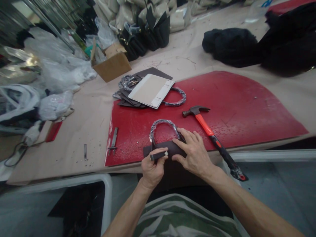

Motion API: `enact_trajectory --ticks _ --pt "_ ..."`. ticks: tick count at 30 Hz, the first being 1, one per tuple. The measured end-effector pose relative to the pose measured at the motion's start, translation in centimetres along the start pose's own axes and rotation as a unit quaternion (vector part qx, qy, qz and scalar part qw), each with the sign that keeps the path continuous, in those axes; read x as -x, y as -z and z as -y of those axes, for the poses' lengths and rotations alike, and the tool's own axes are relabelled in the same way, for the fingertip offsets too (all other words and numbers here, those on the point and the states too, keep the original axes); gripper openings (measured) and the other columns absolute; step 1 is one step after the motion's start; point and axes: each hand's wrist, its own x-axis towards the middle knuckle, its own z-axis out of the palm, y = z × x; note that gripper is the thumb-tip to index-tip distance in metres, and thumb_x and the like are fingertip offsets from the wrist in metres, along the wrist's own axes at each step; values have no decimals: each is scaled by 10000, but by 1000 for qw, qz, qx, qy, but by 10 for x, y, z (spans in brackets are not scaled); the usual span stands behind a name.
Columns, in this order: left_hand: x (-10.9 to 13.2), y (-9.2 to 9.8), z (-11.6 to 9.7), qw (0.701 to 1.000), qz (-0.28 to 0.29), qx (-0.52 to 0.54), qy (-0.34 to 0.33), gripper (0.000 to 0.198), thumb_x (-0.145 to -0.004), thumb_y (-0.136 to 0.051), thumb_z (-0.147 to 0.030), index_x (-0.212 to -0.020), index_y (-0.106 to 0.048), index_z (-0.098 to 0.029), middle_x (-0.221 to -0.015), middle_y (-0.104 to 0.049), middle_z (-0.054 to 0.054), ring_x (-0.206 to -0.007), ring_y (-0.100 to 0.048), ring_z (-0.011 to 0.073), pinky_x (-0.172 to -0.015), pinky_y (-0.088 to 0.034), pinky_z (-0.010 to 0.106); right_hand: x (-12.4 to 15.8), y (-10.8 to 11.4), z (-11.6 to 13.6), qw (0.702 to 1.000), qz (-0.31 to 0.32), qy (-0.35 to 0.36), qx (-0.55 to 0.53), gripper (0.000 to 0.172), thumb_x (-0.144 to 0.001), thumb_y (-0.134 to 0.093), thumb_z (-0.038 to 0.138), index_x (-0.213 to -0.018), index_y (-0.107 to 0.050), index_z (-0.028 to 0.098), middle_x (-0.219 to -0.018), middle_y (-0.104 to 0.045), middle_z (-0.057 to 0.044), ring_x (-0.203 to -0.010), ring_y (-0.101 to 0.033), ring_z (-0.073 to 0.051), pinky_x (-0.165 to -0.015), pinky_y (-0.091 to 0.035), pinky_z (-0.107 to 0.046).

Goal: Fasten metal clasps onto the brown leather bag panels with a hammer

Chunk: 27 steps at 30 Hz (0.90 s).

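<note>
My left hand (153, 168) is closed around a short dark pen-like tool (158, 155) with a pale tip, held over a dark brown bag panel (164, 144). A curved handle (163, 121) wrapped in clear plastic is joined to that panel and arches away from me. My right hand (194, 153) lies with its fingers apart on the panel's right side, fingertips by the handle's right end. To the right, a claw hammer (204, 125) with an orange and black grip rests on the red mat (237, 108).
Behind the panel lies a pile of dark pieces with wrapped handles under a beige template board (150, 90). Metal punches (114, 140) lie at the mat's left. Further back are a cardboard box (112, 65), several bags and black cloth (232, 46). Plastic bins (107, 197) flank me.
</note>
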Motion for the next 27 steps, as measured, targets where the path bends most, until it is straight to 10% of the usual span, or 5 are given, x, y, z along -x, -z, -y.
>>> enact_trajectory --ticks 27 --pt "-11 -17 -1 993 40 -90 -61 135 -925 -536 -124 -1009 -627 -179 -923 -720 47 -862 -712 149 -815 -582 243 1 1 -1 1000 2 -5 -12 583 -724 -837 368 -1254 -646 214 -1538 -387 -135 -1376 -377 -349 -1154 -270 -590"
